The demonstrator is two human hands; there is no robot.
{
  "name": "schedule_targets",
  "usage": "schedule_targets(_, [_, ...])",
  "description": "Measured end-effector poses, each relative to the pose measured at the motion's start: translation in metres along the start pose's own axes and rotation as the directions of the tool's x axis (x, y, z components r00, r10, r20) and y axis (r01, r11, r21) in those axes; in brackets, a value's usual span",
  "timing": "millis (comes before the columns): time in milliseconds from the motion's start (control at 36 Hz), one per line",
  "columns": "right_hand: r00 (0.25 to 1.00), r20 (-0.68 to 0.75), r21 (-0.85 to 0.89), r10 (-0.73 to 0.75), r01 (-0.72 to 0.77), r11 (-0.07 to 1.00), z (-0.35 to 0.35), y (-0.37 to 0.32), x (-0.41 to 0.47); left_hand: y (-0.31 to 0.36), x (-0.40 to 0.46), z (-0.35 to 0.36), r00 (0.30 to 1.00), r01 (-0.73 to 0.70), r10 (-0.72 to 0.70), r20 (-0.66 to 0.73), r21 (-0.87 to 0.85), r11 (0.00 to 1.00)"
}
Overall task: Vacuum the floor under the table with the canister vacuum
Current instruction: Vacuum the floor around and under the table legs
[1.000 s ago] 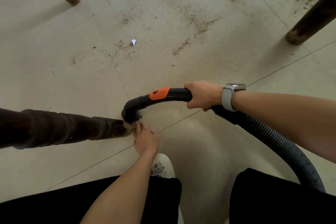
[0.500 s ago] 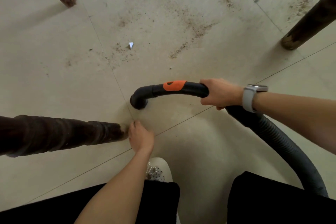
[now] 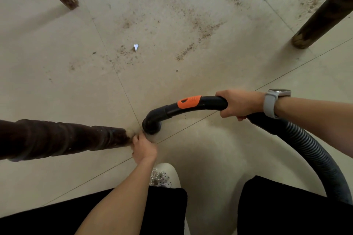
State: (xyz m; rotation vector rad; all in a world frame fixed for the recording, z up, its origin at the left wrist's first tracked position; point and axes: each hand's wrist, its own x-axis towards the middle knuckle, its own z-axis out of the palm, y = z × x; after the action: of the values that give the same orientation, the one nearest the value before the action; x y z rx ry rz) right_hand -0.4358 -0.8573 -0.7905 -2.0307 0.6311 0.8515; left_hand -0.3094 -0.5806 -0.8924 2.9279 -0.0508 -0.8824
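Right hand grips one hose handle; three table legs (one paper scrap).

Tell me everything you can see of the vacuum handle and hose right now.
The vacuum handle is a curved black plastic tube with an orange slider on top. Its round open end points down at the tile floor, beside the near table leg. The right hand grips its rear. A grey ribbed hose runs back from there, out of frame.

The person is wearing black trousers, a white dotted shoe, and a grey-strapped watch on the bare-armed right wrist
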Motion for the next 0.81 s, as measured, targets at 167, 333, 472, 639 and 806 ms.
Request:
schedule_targets(167, [0.989, -0.069, 0.145, 0.135, -0.124, 0.982, -0.029, 0.041, -0.015, 0.017, -0.001, 0.005, 0.999, -0.020, 0.020, 0.030, 0.017, 1.000])
schedule_targets(333, [0.980, -0.037, 0.224, 0.197, -0.184, 0.957, -0.040, 0.060, -0.016, 0.030, 0.000, 0.009, 0.987, -0.151, 0.148, 0.055, 0.046, 0.988])
schedule_targets(472, [0.994, -0.066, 0.289, 0.088, -0.065, 0.955, -0.041, 0.033, 0.002, 0.048, 0.002, 0.008, 0.966, -0.251, 0.243, 0.092, 0.090, 0.964])
schedule_targets(639, [0.988, -0.156, 0.196, -0.003, 0.034, 0.980, -0.040, 0.005, 0.015, 0.062, 0.000, 0.011, 0.957, -0.264, 0.243, 0.156, 0.132, 0.956])
schedule_targets(806, [0.928, -0.370, 0.108, 0.048, -0.008, 0.994, -0.037, 0.027, 0.010, 0.072, 0.005, 0.010, 0.957, -0.263, 0.237, 0.169, 0.151, 0.953])
